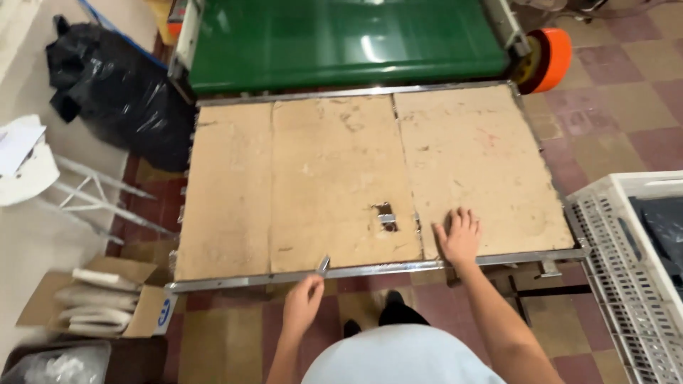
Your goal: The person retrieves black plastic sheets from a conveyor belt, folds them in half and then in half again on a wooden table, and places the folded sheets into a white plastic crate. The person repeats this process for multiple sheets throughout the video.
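Observation:
My right hand (459, 236) lies flat, fingers spread, on the worn brown cardboard top of a metal-framed table (334, 178), near its front edge. My left hand (304, 299) hovers just below the front metal rail (235, 282), fingers pinched on a small silvery metal piece (324, 265) that sticks up at the rail. A small hole (385, 215) in the cardboard shows metal beneath, left of my right hand.
A green conveyor belt (341, 39) runs behind the table, with an orange wheel (551, 58) at its right end. A white plastic crate (633, 263) stands right. Left are a black bag (114, 92), white stool (28, 167) and open cardboard box (99, 299).

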